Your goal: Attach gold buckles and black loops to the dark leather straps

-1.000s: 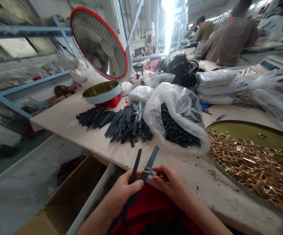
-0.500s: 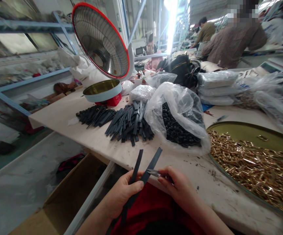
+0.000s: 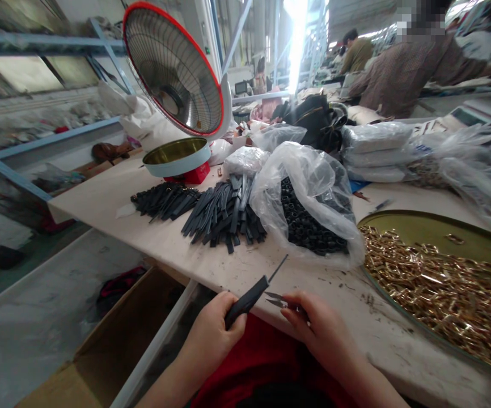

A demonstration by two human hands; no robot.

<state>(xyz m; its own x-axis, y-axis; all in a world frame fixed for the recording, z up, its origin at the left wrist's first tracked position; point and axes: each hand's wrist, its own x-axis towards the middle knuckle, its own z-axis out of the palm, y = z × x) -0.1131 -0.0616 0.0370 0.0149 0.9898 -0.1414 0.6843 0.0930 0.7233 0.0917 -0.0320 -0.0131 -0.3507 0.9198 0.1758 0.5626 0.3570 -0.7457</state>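
Observation:
My left hand (image 3: 218,323) is closed around dark strap pieces (image 3: 249,299), which point up and to the right; a thin edge or strip sticks out past their end. Small thread snips (image 3: 276,300) are gripped in my right hand (image 3: 320,320), blades toward the strap's end, with a narrow gap between. Beyond my hands lie a fanned pile of dark straps (image 3: 224,218) and a second pile of straps (image 3: 164,201). A clear plastic bag (image 3: 266,187) beside them holds many small black loops (image 3: 309,224).
A large round tray (image 3: 402,218) of gold-coloured metal buckles (image 3: 436,289) stands at the right. At the back left are a round tin (image 3: 177,164) on a red box and a red-rimmed heater (image 3: 173,68). An open cardboard box (image 3: 113,334) sits below the table edge. Co-workers are behind.
The strap in my left hand has turned from two spread, upright pieces to pieces held together edge-on. My right hand with the snips has shifted slightly right, away from the strap.

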